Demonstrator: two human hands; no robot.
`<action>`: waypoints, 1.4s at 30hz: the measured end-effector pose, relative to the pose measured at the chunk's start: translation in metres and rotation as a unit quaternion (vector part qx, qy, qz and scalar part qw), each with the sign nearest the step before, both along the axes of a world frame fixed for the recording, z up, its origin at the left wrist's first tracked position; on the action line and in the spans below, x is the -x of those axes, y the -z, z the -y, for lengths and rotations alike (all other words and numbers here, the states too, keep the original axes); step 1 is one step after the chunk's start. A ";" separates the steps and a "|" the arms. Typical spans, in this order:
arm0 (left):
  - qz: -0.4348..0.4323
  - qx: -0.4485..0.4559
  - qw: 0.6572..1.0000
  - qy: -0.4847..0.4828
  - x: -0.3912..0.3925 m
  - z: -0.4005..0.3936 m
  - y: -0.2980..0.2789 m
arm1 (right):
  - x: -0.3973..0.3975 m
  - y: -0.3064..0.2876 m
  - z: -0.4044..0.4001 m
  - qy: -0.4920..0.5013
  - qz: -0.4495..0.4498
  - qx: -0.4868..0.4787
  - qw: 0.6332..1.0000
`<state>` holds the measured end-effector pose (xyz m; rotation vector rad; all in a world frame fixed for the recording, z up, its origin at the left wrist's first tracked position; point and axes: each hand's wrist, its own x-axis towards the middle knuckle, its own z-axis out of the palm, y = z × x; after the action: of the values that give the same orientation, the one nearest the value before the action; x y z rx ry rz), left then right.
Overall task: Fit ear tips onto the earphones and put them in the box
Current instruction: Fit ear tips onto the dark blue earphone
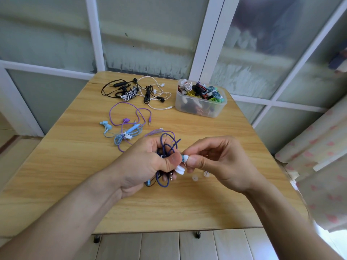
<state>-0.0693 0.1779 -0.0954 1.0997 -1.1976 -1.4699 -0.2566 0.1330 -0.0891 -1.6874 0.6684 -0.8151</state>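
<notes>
Left hand grips bundled dark-blue earphones. Right hand pinches white ear tip at the earbud. No legible writing; box at table rear.

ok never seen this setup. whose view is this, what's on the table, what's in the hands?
There is one picture, from a wide-angle camera on a person's head, looking down at their bare hands; there is no robot. The left hand grips a bundle of dark blue earphone cable. The right hand pinches a white ear tip at a teal earbud the left holds. Two loose clear ear tips lie on the wooden table. Further back are more earphones: purple, light blue, a black and white pile, and a clear plastic box of earphones.
</notes>
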 end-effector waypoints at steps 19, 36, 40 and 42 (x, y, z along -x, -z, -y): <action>-0.099 -0.018 0.990 -0.101 0.012 0.007 0.009 | -0.001 0.001 -0.001 0.113 -0.025 0.116 0.987; 0.049 0.082 0.995 -0.033 0.003 0.004 0.004 | 0.006 -0.004 0.001 0.054 -0.016 0.012 0.998; 0.098 0.085 0.992 0.003 0.002 0.004 0.005 | 0.007 -0.003 0.001 0.006 -0.046 -0.027 0.999; 0.077 0.071 0.994 0.002 0.004 0.002 0.006 | 0.008 -0.005 0.001 0.006 -0.038 -0.029 0.999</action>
<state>-0.0735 0.1754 -0.1014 1.1295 -1.3903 -1.2999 -0.2648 0.1325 -0.0837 -1.6693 0.7494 -0.7355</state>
